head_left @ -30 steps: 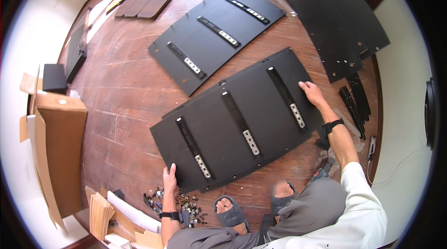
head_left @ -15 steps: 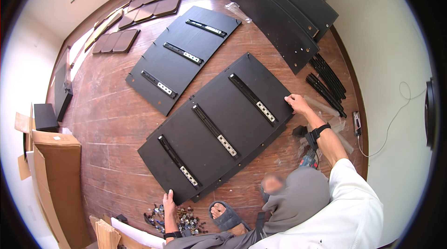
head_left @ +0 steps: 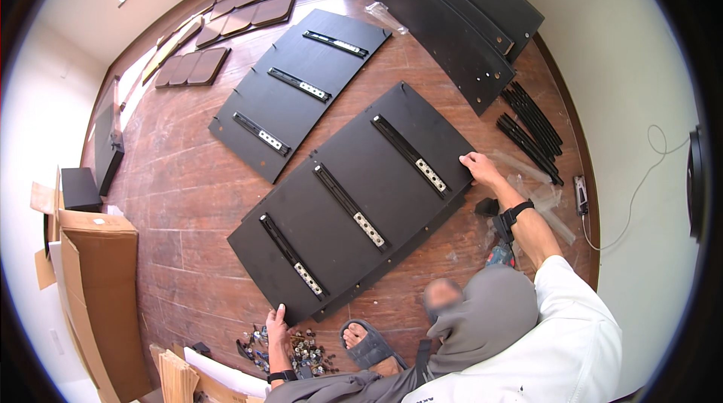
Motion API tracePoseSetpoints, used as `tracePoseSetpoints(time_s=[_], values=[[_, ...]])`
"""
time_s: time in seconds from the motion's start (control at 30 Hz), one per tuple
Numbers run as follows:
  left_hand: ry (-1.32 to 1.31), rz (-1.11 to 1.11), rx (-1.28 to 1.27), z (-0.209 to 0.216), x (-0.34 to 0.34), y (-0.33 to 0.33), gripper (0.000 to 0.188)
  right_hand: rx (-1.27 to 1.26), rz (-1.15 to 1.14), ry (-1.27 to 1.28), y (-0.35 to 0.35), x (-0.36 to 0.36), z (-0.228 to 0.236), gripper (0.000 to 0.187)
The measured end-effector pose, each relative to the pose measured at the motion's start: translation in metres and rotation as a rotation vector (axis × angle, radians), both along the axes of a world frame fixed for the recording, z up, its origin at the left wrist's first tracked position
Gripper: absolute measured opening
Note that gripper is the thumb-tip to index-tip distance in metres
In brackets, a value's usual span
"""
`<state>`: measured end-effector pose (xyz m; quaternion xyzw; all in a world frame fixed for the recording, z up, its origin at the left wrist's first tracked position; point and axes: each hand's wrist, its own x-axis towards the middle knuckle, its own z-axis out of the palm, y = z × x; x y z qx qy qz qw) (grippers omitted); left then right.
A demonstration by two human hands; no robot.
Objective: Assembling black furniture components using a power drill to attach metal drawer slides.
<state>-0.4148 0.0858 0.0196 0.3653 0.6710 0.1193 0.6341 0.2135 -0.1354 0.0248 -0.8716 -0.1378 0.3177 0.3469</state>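
Note:
My left hand (head_left: 277,328) grips the near left corner of a black panel (head_left: 320,222), its thumb on the top face. The right edge of the same panel is pinched by my right hand (head_left: 482,168). Three black drawer slides with silver ends run across the face, among them one slide (head_left: 350,207) in the middle. Under the panel, the edge of another black board (head_left: 392,261) shows on the near side. Beyond lies a second black panel (head_left: 297,94), also with three slides and small pegs along its edges.
Loose hardware (head_left: 305,354) is heaped by my left hand. A cordless drill (head_left: 500,255) lies by my right knee, near clear plastic wrapping. Black metal rails (head_left: 527,143) and long black boards (head_left: 444,26) are at right. A cardboard box (head_left: 102,275) stands left; brown panels (head_left: 192,68) lie far left.
My view has shifted slightly, so most things sit a little further right. Both hands keep their hold on the panel, which has barely moved.

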Motion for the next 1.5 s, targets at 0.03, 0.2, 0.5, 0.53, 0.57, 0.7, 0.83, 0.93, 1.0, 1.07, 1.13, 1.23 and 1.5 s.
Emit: tracePoseSetpoints(time_s=[0.03,0.2,0.5,0.53,0.57,0.7,0.83,0.93,1.0,1.07,1.13,1.23,1.5], values=[[-0.009,0.002,-0.014,0.003,-0.001,0.0,0.048,-0.008,0.0,-0.01,0.001,0.0,-0.001,0.041],[-0.001,-0.036,-0.012,0.004,-0.006,0.002,0.048,-0.011,0.027,0.033,0.0,0.005,-0.006,0.042],[-0.025,-0.034,-0.022,-0.001,-0.007,0.002,0.043,0.0,0.015,-0.001,0.005,0.006,-0.008,0.045],[-0.02,0.001,-0.015,0.0,-0.004,0.001,0.038,-0.004,0.01,0.018,0.006,0.006,-0.008,0.046],[-0.014,0.036,-0.009,0.002,-0.002,0.001,0.034,-0.008,0.013,0.022,0.008,0.006,-0.008,0.046],[-0.032,0.057,-0.04,0.007,0.007,0.001,0.032,-0.037,0.062,-0.089,0.004,0.02,-0.018,0.049],[-0.046,-0.03,-0.081,0.006,0.002,0.005,0.032,-0.089,0.084,-0.188,0.01,0.022,-0.017,0.051],[-0.048,-0.032,-0.118,0.008,-0.015,0.014,0.033,-0.124,0.083,-0.215,0.023,0.013,-0.005,0.051],[-0.042,-0.034,-0.149,0.014,-0.033,0.017,0.034,-0.145,0.08,-0.216,0.032,0.004,0.001,0.049],[0.072,0.002,-0.135,0.032,-0.027,0.01,0.043,-0.108,-0.056,-0.195,0.018,0.01,0.016,0.04],[0.151,-0.087,-0.077,0.061,-0.051,-0.001,0.042,-0.153,-0.022,-0.266,0.007,0.003,0.04,0.036],[0.3,-0.371,0.043,0.123,-0.104,-0.024,0.027,-0.278,0.025,-0.202,-0.008,-0.022,0.096,0.031],[0.312,-0.385,-0.296,0.317,-0.162,-0.1,0.023,-0.608,0.353,0.168,-0.078,-0.106,0.276,0.03]])
